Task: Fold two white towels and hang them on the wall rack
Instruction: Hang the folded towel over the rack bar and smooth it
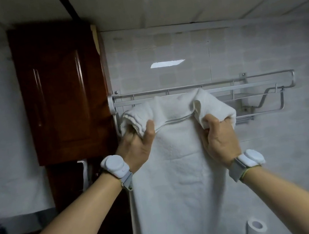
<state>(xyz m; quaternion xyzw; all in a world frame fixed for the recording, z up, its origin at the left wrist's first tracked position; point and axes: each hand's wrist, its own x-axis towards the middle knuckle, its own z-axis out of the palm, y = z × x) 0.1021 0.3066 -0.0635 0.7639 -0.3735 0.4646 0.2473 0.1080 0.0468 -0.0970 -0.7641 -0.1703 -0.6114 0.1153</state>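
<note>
Forearms nearest, both raised toward wall, white trackers strapped on wrists. Long white towel point(178, 173) hanging down centre, upper edge bunched up against wall rack point(246, 86), left portion of it. Left hand point(136, 146) gripping left top bunch, fingers curled into cloth, thumb pressed on front. Right hand point(219, 137) gripping right top bunch, fingers clamped on fabric.

Step in hand, judged: draping over a rack bar. Best done by lifting both bunches level, passing top edge over front bar, pulling down evenly behind, then smoothing so hems line up. Keep grips wide apart to stop sagging middle. Avoid snagging on rack's lower bracket at right.

Hard to make out: whether towel already lies over a bar or only touches it; fold count unclear. Second towel not seen. Towel bottom cut off by frame. Fingertips buried in cloth. White cylinder point(256, 226) low right, identity unclear. Dark wooden cabinet point(60, 91) left, lower area dim.
</note>
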